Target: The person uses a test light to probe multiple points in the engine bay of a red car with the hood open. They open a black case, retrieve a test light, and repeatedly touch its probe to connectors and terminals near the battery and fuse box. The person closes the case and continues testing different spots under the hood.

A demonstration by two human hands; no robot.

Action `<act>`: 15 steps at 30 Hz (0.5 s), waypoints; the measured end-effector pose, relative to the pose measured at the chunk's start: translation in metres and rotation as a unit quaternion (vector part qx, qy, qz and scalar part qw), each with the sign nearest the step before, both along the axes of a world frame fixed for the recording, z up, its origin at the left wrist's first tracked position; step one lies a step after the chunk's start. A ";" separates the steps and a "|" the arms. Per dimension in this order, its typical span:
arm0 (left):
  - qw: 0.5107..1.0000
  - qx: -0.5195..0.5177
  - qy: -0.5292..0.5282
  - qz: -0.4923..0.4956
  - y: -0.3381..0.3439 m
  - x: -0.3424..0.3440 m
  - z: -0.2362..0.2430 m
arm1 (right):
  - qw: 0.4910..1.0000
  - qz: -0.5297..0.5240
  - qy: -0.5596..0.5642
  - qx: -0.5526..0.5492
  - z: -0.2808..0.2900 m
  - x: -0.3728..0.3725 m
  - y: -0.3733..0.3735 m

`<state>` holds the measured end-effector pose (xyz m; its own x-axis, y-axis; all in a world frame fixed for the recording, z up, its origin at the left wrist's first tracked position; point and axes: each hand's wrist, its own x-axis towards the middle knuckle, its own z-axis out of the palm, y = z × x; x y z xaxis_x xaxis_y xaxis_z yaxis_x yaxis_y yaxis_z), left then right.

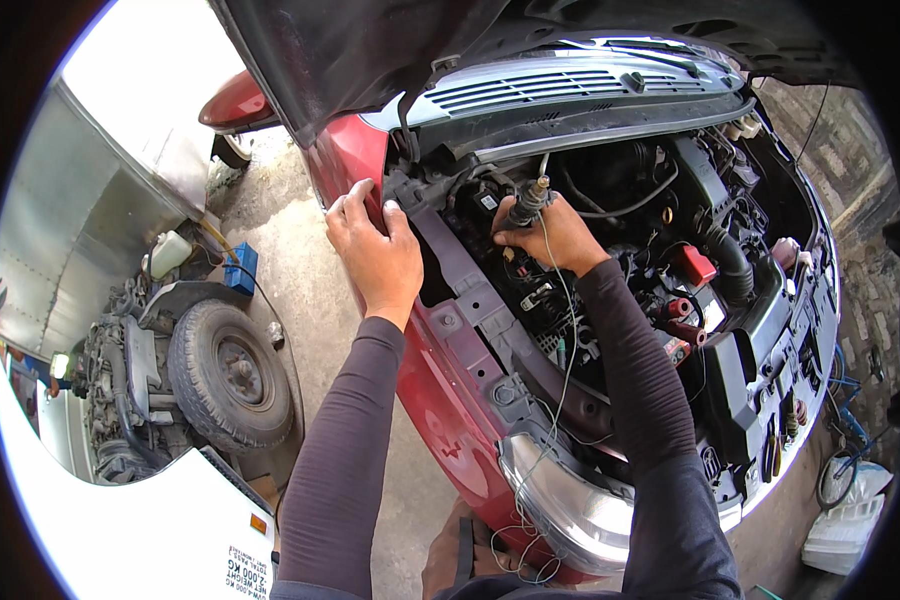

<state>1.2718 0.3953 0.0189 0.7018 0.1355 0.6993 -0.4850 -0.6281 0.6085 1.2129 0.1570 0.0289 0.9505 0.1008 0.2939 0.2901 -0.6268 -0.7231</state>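
Observation:
In the open engine bay of a red car, my right hand [552, 232] grips a dark cylindrical part [530, 202] with a metal tip near the left side of the engine; a thin wire runs down past it. My left hand [378, 250] rests at the edge of the red fender [335, 155], fingers apart and slightly curled, holding nothing. Thin loose wires [535, 520] trail over the headlight [560, 480]. A red terminal cover [698, 264] sits right of my right hand.
A raised hood [390, 45] overhangs the bay. At left stand a white vehicle [140, 530], a spare tyre [225, 355] beside greasy machinery [120, 390], a blue box [240, 268] and a plastic jug [167, 255]. Several tools [780, 445] lie on the front edge; white sacks [840, 530] sit at lower right.

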 end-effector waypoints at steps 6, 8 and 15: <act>1.000 -0.002 0.009 0.000 0.000 0.000 0.000 | 1.000 -0.007 -0.012 -0.007 0.000 0.001 0.001; 1.000 0.000 0.011 0.001 0.000 0.000 0.000 | 1.000 -0.005 -0.009 -0.006 0.001 0.000 0.001; 1.000 -0.005 0.010 -0.005 0.000 0.000 0.000 | 1.000 -0.001 -0.002 -0.001 0.001 0.000 0.001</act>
